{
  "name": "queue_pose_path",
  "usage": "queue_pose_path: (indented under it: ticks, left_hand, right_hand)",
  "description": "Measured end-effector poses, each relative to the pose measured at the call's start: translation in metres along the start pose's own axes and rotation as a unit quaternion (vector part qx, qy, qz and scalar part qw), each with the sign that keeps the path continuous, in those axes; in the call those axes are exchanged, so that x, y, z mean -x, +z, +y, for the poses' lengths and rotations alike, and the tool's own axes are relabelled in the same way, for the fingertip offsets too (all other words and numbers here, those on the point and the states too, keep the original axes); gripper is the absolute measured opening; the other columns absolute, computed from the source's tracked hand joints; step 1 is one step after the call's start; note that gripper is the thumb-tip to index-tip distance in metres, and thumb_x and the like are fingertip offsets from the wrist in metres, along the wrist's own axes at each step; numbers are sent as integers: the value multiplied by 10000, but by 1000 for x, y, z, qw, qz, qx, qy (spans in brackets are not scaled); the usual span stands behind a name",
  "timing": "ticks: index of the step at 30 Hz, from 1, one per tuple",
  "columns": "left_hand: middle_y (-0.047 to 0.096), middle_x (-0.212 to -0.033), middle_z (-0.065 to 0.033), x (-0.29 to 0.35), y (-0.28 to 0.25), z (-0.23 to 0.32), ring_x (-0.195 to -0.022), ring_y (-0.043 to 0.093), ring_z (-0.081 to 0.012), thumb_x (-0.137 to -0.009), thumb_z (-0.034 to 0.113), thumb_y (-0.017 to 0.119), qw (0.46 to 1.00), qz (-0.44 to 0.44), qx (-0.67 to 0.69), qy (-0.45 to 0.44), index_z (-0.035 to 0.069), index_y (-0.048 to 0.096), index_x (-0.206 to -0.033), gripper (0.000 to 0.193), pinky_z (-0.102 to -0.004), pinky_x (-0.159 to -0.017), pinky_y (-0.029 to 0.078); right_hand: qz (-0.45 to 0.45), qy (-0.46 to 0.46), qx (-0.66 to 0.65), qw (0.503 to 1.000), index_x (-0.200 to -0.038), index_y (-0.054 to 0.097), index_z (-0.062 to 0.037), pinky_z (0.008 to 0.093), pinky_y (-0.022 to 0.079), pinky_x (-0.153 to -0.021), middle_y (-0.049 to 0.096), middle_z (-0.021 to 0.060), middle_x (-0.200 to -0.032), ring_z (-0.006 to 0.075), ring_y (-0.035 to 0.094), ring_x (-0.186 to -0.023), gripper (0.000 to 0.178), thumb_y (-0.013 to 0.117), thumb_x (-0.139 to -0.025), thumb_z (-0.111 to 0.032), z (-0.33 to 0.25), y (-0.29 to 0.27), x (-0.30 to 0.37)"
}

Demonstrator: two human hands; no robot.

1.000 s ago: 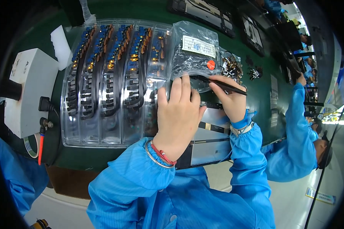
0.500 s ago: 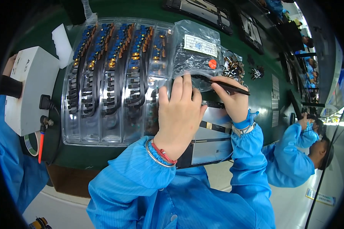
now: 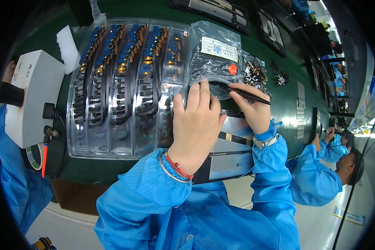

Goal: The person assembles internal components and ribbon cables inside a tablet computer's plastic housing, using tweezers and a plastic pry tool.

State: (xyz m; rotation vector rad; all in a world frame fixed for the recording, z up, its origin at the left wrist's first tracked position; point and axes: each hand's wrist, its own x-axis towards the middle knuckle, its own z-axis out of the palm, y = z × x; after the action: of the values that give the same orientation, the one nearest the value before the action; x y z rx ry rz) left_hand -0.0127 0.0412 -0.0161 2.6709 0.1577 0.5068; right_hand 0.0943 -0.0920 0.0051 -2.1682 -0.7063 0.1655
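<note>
Both hands at work beside a clear plastic compartmented tray (image 3: 121, 146), the landmark for all places given here, which lies on a dark green desk (image 3: 87, 171) and carries rows of black ribbon cables with blue and orange ends. The person's left hand (image 3: 196, 125) is palm down at the tray's right edge, its back upward, fingers pointing away from the body and slightly spread, thumb angled to the right; the forearm, in a loose blue sleeve (image 3: 146, 187), slants up to it. The fingertips lie at the near edge of a clear plastic bag with a white label and a round red sticker (image 3: 208, 64), located just right of the tray's upper part; whether this grip pinches the bag cannot be told. Farther right of the tray, the right hand (image 3: 254, 111) is turned inward, its grip closed with thumb and forefinger on a slim black stick-like tool (image 3: 252, 96), which slants down from right to left, the left end near the bag's lower edge. Right of the tray's lower part, beneath the hands, lie flat silver-faced panels with black edges (image 3: 228, 166).
</note>
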Motion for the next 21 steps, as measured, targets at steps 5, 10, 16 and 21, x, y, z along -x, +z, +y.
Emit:
queue_pose_path:
  ticks: [5, 10, 16, 21]
  left_hand:
    - [483, -1241, -115, -3, -2, 4, -1141, 417, -246, -751, 318, 650, 1000, 11, -4, 8, 95, 631, -1002, 337, -444, -878, 314]
    - [484, -1239, -111, -7, 2, 6, -1126, 423, -251, -733, 316, 662, 998, 43, 5, 51, 105, 633, -994, 337, -437, -863, 329]
    - [507, -1241, -78, 1, -9, -2, -1099, 458, -224, -763, 274, 640, 993, 44, -75, 84, 109, 613, -1067, 347, -421, -860, 334]
    - [611, -1065, -138, 33, -82, 13, -972, 580, -289, -789, 62, 560, 963, 108, 222, 106, 21, 614, -1044, 264, -390, -829, 432]
  right_hand:
    - [2, 8, -21, 1000, -945, 668, -11, 242, 493, -740, 674, 98, -872, 133, 638, -804, 174, 651, -775, -46, -1, -5, 0]
    - [18, 60, -177, 982, -959, 653, 14, 252, 480, -767, 653, 103, -927, 139, 607, -849, 169, 634, -796, -22, -9, -36, 31]
    - [95, 39, -373, 922, -926, 636, 40, 290, 509, -756, 651, 163, -924, 189, 626, -821, 167, 582, -768, 48, -15, -66, 163]
    - [-104, 113, -588, 794, -993, 604, 41, 304, 505, -798, 630, 151, -972, 207, 613, -886, 175, 586, -831, -23, -68, 16, 211]
